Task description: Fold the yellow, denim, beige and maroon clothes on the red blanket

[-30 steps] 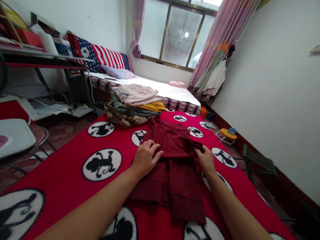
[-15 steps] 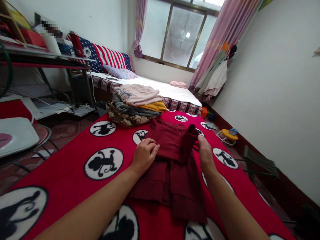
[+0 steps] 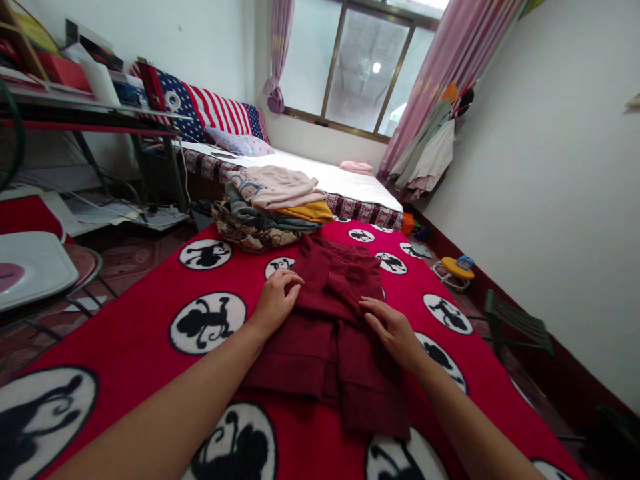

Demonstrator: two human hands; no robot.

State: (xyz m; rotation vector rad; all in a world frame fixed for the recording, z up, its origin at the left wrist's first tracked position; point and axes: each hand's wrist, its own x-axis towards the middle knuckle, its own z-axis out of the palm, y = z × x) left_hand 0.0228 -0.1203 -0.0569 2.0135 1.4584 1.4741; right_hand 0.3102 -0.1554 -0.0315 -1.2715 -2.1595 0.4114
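A maroon long-sleeved top [image 3: 320,347], perhaps a sweatshirt, lies partly folded on a red blanket [image 3: 145,393] with black-and-white monkey circles. Its wide bands point towards me, and one part is folded across the upper middle. My left hand [image 3: 276,301] rests at the garment's left edge, fingers loosely bent and nothing gripped. On the right side, my right hand [image 3: 393,328] touches the folded part with fingertips stretched out and apart. Beyond the top, a stack of folded clothes [image 3: 280,190] sits at the blanket's far end, a pale pink piece uppermost.
A bed [image 3: 310,163] with a white sheet stands behind, under the window. To the left are a cluttered desk [image 3: 95,110] and a white-seated chair [image 3: 35,270]. A yellow stool [image 3: 455,268] and a dark green folding chair [image 3: 517,322] stand at right.
My right hand has let go of the raised maroon fabric and moved down and left onto the garment. That fabric now lies flat across the middle. My left hand has shifted slightly left.
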